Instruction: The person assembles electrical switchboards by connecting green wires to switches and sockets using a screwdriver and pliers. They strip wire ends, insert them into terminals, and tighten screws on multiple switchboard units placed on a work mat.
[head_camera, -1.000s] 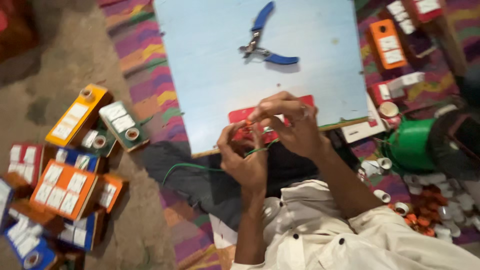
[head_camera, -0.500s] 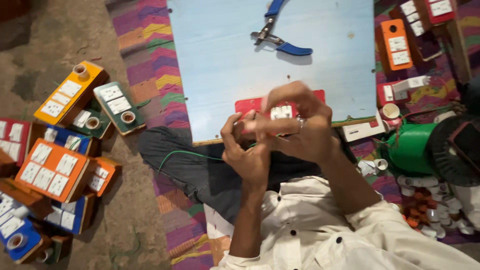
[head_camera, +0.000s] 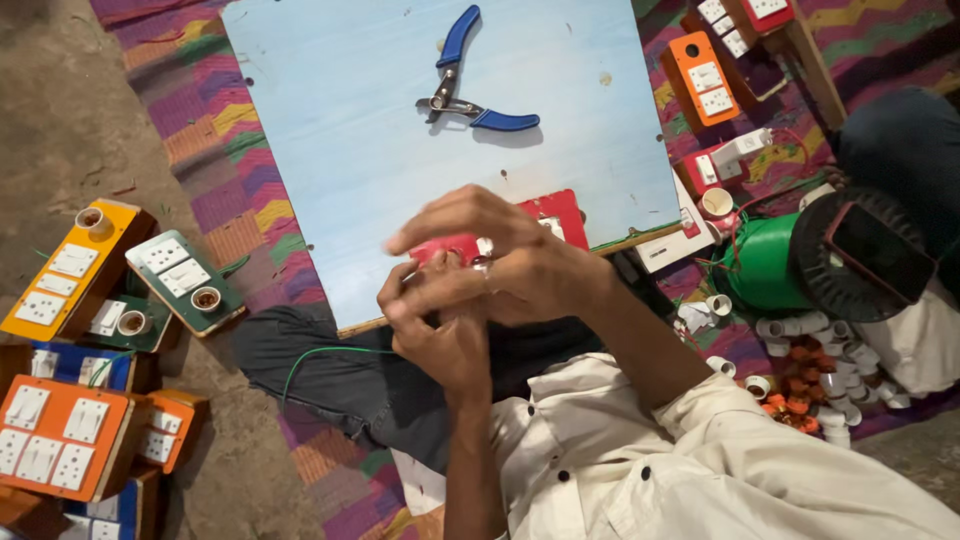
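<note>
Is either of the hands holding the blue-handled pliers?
No: the pliers lie alone on the pale blue board, away from both hands.

Small red switch box (head_camera: 452, 248), white fittings, blurred, held above pale blue board's near edge

The right hand (head_camera: 500, 262) and left hand (head_camera: 440, 335) hide most of the red switch box (head_camera: 450, 247), and their fingers are blurred. Below the pale blue tabletop (head_camera: 370, 180), the green wire (head_camera: 315, 357) vanishes behind the left hand. Left of the tabletop, the picture's edge cuts off the orange switch board (head_camera: 55, 445).
</note>
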